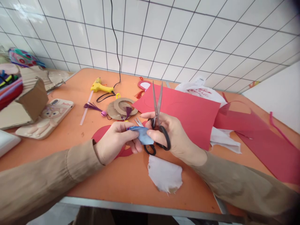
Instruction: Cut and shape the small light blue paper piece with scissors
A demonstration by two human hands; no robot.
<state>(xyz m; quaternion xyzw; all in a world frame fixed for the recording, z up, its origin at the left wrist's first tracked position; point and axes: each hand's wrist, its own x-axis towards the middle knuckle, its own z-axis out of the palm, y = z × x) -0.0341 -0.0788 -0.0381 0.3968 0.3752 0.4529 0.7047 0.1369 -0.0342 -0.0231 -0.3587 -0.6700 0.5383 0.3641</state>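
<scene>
Between my hands is a small light blue piece point(143, 137) with a darker blue edge; whether it is cloth or paper I cannot tell. My left hand point(114, 140) pinches its left side between thumb and fingers. With my right hand point(175, 137) I hold black-handled scissors point(157, 107), their blades parted and pointing up and away, while the thumb touches the blue piece. Under my hands lies a second pair of scissors point(150, 150), partly hidden. A red paper ring point(100, 132) lies behind my left hand. Nearer me is a ragged white scrap point(165, 173).
At the back left lies a yellow glue gun point(102, 87) with its cord. Cardboard rings point(122, 107) and a purple tassel point(92, 107) are beyond my left hand. Red sheets point(187, 109) and a plastic bag point(199, 89) occupy the right. A phone point(47, 117) rests by a cardboard box point(32, 100).
</scene>
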